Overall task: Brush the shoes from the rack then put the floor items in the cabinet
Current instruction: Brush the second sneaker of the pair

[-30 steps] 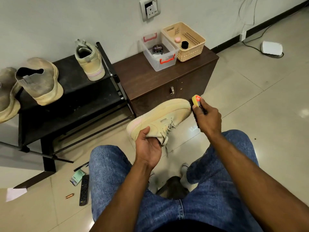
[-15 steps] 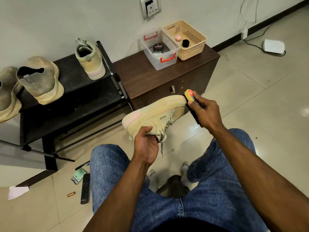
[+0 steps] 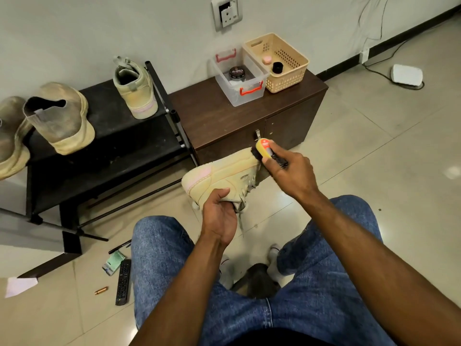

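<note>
My left hand (image 3: 219, 216) grips a tan sneaker (image 3: 219, 172) by its opening, holding it sideways above my knees. My right hand (image 3: 290, 171) holds a yellow-and-red shoe brush (image 3: 263, 148), its black bristles pressed on the sneaker's toe end. The matching tan sneaker (image 3: 136, 89) stands on the black shoe rack (image 3: 107, 146), beside a dusty grey boot (image 3: 61, 118) and another at the far left (image 3: 10, 138). On the floor by my left leg lie a black remote (image 3: 123, 282), a pen (image 3: 119, 246), a green packet (image 3: 113, 262) and a small copper piece (image 3: 101, 290).
A brown cabinet (image 3: 224, 121) with shut doors stands right of the rack. On it sit a clear box (image 3: 238, 78) with a polish tin and a beige basket (image 3: 277, 62). A white device (image 3: 406, 75) with a cable lies on the floor at right. White paper (image 3: 18, 285) lies at left.
The brush has slid up and left along the sneaker's toe end. My left hand has raised and tilted the sneaker slightly toward the cabinet.
</note>
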